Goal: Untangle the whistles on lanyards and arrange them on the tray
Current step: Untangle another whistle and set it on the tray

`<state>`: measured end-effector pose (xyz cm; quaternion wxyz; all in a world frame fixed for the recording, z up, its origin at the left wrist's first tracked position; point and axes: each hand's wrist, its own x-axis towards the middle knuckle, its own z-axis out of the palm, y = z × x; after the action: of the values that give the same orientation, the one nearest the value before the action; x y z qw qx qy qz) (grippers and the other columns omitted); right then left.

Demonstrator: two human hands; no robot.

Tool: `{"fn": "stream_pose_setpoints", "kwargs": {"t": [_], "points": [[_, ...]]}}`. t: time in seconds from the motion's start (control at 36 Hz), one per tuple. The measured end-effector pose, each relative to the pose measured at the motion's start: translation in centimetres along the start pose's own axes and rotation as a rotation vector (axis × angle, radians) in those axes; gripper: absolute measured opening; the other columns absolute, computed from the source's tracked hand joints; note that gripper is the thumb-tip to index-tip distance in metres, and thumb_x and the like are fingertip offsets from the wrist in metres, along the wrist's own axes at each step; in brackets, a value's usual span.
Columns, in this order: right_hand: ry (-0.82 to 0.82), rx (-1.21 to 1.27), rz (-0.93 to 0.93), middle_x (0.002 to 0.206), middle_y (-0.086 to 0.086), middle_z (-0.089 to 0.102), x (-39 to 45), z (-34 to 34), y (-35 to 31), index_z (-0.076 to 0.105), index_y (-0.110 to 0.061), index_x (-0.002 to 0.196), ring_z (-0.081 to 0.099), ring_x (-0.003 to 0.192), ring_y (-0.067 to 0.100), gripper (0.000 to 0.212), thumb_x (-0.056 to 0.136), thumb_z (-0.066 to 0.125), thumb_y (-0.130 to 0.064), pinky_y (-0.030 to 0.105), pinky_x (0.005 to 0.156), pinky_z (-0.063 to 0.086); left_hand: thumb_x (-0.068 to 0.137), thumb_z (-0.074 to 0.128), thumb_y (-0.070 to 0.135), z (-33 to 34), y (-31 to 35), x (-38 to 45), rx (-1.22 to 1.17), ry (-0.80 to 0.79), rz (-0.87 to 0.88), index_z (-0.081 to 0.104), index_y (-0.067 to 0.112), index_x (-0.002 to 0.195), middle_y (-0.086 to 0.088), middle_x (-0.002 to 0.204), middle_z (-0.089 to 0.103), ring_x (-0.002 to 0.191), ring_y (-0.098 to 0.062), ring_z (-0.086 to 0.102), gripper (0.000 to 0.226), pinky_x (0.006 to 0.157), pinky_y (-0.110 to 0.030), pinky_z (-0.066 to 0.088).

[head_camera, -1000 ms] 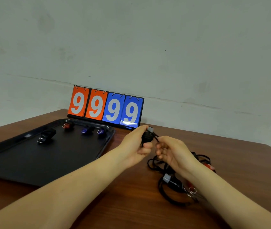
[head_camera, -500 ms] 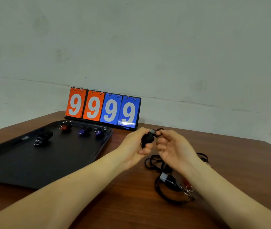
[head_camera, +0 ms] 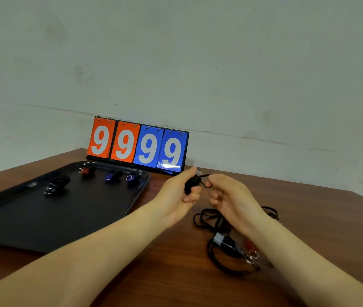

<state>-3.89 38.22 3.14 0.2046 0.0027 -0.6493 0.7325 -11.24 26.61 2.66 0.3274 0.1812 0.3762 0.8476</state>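
My left hand (head_camera: 177,193) grips a small black plastic whistle (head_camera: 192,184) above the brown wooden surface (head_camera: 176,273), fingers curled round it. My right hand (head_camera: 229,196) pinches its thin black cord (head_camera: 203,183) just beside it. Below my right wrist lies a tangle of black lanyards (head_camera: 218,247). On the black rectangular tray (head_camera: 43,224) to my left sit four whistles, well apart from my hands.
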Motion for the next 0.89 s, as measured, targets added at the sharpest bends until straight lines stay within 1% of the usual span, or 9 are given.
{"fn": "stream_pose_setpoints", "kwargs": {"t": [0.11, 0.17, 0.28, 0.36, 0.5, 0.58, 0.69, 0.78, 0.89], "points": [[0.087, -0.616, -0.263, 0.073, -0.005, 0.058, -0.3, 0.3, -0.2, 0.062, -0.016, 0.088, 0.048, 0.062, 0.005, 0.004, 0.09, 0.061, -0.013, 0.016, 0.059, 0.042, 0.098, 0.051, 0.017, -0.3, 0.2, 0.3, 0.023, 0.021, -0.015, 0.05, 0.005, 0.1, -0.009, 0.079, 0.05, 0.048, -0.007, 0.04, 0.013, 0.037, -0.013, 0.025], [0.081, -0.75, -0.352, 0.077, 0.001, 0.058, -0.6, 0.2, -0.1, 0.061, -0.019, 0.086, 0.047, 0.066, 0.003, 0.007, 0.089, 0.061, -0.013, 0.015, 0.064, 0.042, 0.098, 0.051, 0.018, -0.4, 0.3, 0.3, 0.13, -0.008, -0.014, 0.051, 0.004, 0.1, -0.009, 0.081, 0.05, 0.049, -0.007, 0.04, 0.013, 0.038, -0.013, 0.024], [0.094, -0.8, -0.405, 0.081, -0.004, 0.059, -0.9, 0.2, 0.0, 0.06, -0.02, 0.086, 0.048, 0.068, -0.003, 0.009, 0.091, 0.059, -0.012, 0.008, 0.067, 0.041, 0.099, 0.048, 0.017, -0.8, 0.5, 0.4, 0.273, -0.043, 0.005, 0.05, 0.005, 0.102, -0.009, 0.086, 0.047, 0.049, -0.008, 0.042, 0.012, 0.041, -0.015, 0.023], [0.103, -0.824, -0.419, 0.081, -0.008, 0.059, -0.8, 0.1, 0.2, 0.06, -0.021, 0.088, 0.048, 0.069, -0.004, 0.009, 0.092, 0.059, -0.013, 0.006, 0.066, 0.04, 0.097, 0.044, 0.013, -0.9, 0.5, 0.5, 0.235, -0.061, 0.005, 0.046, 0.005, 0.11, -0.011, 0.089, 0.044, 0.049, -0.01, 0.043, 0.015, 0.041, -0.017, 0.023], [0.136, -0.958, -0.501, 0.084, -0.008, 0.059, -0.5, -0.2, 0.4, 0.059, -0.025, 0.09, 0.051, 0.077, 0.007, 0.009, 0.091, 0.059, -0.015, 0.011, 0.068, 0.042, 0.098, 0.044, 0.01, -0.8, 0.5, 0.6, 0.267, -0.051, 0.045, 0.049, 0.001, 0.11, -0.014, 0.091, 0.046, 0.052, -0.01, 0.042, 0.016, 0.041, -0.016, 0.024], [0.142, -1.072, -0.598, 0.085, -0.01, 0.057, -0.4, -0.5, 0.5, 0.06, -0.022, 0.09, 0.052, 0.08, 0.007, 0.009, 0.091, 0.06, -0.013, 0.013, 0.069, 0.043, 0.097, 0.047, 0.01, -0.9, 0.4, 0.8, 0.345, -0.044, 0.047, 0.053, -0.002, 0.112, -0.016, 0.099, 0.048, 0.054, -0.01, 0.042, 0.02, 0.041, -0.016, 0.026], [0.182, -1.104, -0.72, 0.086, -0.008, 0.058, -0.2, -0.9, 0.2, 0.066, -0.017, 0.089, 0.054, 0.082, 0.005, 0.006, 0.089, 0.063, -0.012, 0.016, 0.073, 0.044, 0.097, 0.048, 0.011, -0.8, 0.3, 0.8, 0.488, -0.045, 0.071, 0.052, -0.005, 0.117, -0.017, 0.099, 0.053, 0.056, -0.01, 0.042, 0.026, 0.043, -0.017, 0.027], [0.189, -1.106, -0.7, 0.088, -0.01, 0.058, -0.2, -1.0, 0.0, 0.067, -0.017, 0.087, 0.054, 0.085, 0.003, 0.005, 0.089, 0.064, -0.013, 0.013, 0.073, 0.044, 0.098, 0.048, 0.012, -0.7, 0.3, 0.7, 0.606, -0.04, 0.094, 0.055, -0.001, 0.11, -0.017, 0.095, 0.054, 0.056, -0.01, 0.043, 0.019, 0.045, -0.018, 0.028], [0.189, -0.97, -0.522, 0.085, -0.015, 0.066, -0.2, -1.1, 0.1, 0.067, -0.025, 0.087, 0.061, 0.083, -0.001, 0.01, 0.09, 0.063, -0.016, 0.013, 0.073, 0.048, 0.099, 0.047, 0.011, -0.9, 0.1, 0.9, 0.662, -0.005, 0.12, 0.057, -0.003, 0.111, -0.018, 0.093, 0.054, 0.055, -0.01, 0.042, 0.021, 0.043, -0.018, 0.029]]}}
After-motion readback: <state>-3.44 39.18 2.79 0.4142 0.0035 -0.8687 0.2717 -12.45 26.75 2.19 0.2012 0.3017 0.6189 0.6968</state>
